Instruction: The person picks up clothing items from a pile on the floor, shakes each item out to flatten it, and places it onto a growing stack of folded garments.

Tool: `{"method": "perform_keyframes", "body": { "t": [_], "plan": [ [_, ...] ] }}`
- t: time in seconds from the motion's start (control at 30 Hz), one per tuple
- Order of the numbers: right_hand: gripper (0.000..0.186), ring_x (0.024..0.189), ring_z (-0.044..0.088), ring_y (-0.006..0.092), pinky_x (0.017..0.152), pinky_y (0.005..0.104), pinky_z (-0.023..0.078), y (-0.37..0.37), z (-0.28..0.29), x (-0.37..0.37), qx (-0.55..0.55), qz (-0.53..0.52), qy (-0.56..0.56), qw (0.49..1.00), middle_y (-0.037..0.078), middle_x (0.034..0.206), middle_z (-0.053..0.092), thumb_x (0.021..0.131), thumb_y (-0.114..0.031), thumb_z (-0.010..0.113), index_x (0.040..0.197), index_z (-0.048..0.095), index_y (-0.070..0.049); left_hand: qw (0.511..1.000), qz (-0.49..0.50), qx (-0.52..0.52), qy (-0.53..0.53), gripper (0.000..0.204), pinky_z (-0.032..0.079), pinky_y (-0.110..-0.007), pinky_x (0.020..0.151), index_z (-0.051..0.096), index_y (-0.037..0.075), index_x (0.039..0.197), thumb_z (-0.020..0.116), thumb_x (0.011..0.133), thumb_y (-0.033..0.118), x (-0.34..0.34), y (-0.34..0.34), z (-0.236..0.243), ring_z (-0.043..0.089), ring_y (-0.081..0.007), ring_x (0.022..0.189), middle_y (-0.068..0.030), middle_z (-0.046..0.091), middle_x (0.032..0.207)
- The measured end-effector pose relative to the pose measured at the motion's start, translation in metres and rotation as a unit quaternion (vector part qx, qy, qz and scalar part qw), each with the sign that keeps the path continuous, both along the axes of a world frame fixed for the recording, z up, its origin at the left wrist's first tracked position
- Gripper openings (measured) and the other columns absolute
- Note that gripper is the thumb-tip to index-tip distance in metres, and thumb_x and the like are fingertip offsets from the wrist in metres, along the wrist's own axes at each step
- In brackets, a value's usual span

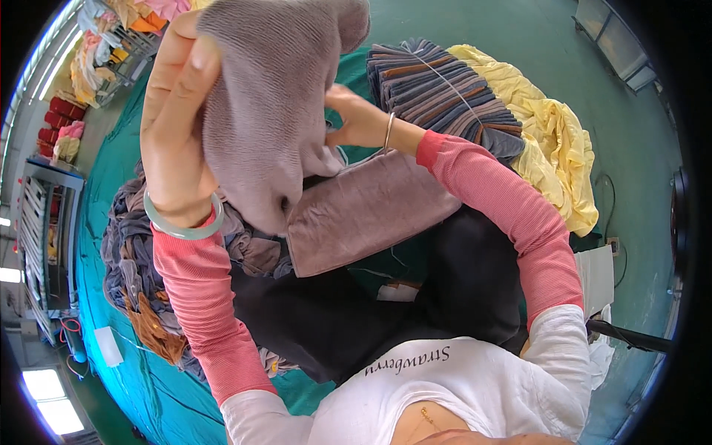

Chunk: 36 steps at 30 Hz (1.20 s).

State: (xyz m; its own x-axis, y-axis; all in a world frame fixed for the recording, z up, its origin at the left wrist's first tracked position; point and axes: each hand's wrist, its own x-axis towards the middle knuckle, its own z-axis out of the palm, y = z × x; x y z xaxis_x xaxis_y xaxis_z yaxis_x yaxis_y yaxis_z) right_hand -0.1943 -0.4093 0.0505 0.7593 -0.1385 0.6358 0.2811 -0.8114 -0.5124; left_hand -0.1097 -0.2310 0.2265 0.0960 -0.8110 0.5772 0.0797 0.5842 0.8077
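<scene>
A grey-mauve towel (259, 111) is lifted in front of me, its lower end hanging loose in folds. My left hand (174, 122) grips its left edge, thumb on the near side and fingers partly behind the cloth. At the opposite edge, my right hand (360, 119) is closed on the towel, with some fingertips hidden by it. Just beneath lies a flat, folded mauve towel (371, 211), across the space in front of my legs. Its upper left part is covered by the raised towel.
A tied stack of folded grey, brown and mauve towels (445, 93) stands beyond my right arm, on yellow cloth (552, 126). Crumpled dark towels (133, 245) are heaped at the left on a green sheet (100, 200). A metal rack (48, 237) stands farther left.
</scene>
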Motion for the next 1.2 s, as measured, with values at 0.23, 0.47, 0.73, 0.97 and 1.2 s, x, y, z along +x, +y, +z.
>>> {"method": "perform_keyframes", "body": {
  "t": [0.23,0.47,0.73,0.97,1.2],
  "plan": [
    [0.014,0.071,0.053,0.0107,0.064,0.0234,0.044,-0.006,0.003,-0.007,0.543,0.126,0.132,0.820,-0.002,0.081,0.057,0.080,-0.012,0.055,0.093,0.061,-0.007,0.982,0.062,0.003,0.177,0.030,0.037,-0.028,0.092,0.045,0.003,0.119,0.042,0.092,0.016,0.093,-0.014,-0.102,0.050,-0.0190,0.106,-0.0074,0.053,0.115],
    [0.007,0.079,0.060,0.0157,0.077,0.0305,0.046,-0.070,0.012,-0.046,0.728,0.124,-0.051,0.672,0.000,0.084,0.063,0.085,-0.015,0.053,0.085,0.058,-0.010,0.862,0.232,0.149,-0.425,0.032,0.036,-0.033,0.097,0.044,0.001,0.120,0.041,0.089,0.012,0.092,0.006,-0.196,0.046,-0.0229,0.114,-0.0092,0.051,0.122],
    [0.009,0.086,0.058,0.0145,0.081,0.0316,0.045,-0.108,0.014,-0.075,0.721,0.058,-0.107,0.682,-0.001,0.089,0.062,0.088,-0.021,0.055,0.090,0.058,-0.013,0.895,-0.041,0.191,0.401,0.032,0.036,-0.034,0.097,0.049,-0.001,0.115,0.051,0.086,0.013,0.108,0.003,-0.162,0.050,-0.0251,0.112,-0.0130,0.054,0.118],
    [0.017,0.094,0.056,0.0112,0.081,0.0302,0.044,-0.116,0.022,-0.103,0.586,0.080,-0.024,0.806,-0.001,0.100,0.061,0.089,-0.020,0.053,0.103,0.059,-0.012,0.935,0.252,0.188,0.164,0.021,0.040,-0.028,0.079,0.057,0.004,0.106,0.052,0.088,0.015,0.108,0.012,-0.140,0.054,-0.0133,0.094,-0.0036,0.060,0.105],
    [0.012,0.089,0.052,0.0085,0.081,0.0272,0.038,-0.125,0.011,-0.114,0.533,-0.079,-0.071,0.840,-0.005,0.096,0.060,0.086,-0.020,0.059,0.096,0.063,-0.014,0.902,0.370,0.169,0.146,0.018,0.034,-0.017,0.061,0.065,0.007,0.097,0.062,0.084,0.020,0.109,0.003,-0.151,0.049,-0.0019,0.072,0.0053,0.061,0.085]
  ]
}}
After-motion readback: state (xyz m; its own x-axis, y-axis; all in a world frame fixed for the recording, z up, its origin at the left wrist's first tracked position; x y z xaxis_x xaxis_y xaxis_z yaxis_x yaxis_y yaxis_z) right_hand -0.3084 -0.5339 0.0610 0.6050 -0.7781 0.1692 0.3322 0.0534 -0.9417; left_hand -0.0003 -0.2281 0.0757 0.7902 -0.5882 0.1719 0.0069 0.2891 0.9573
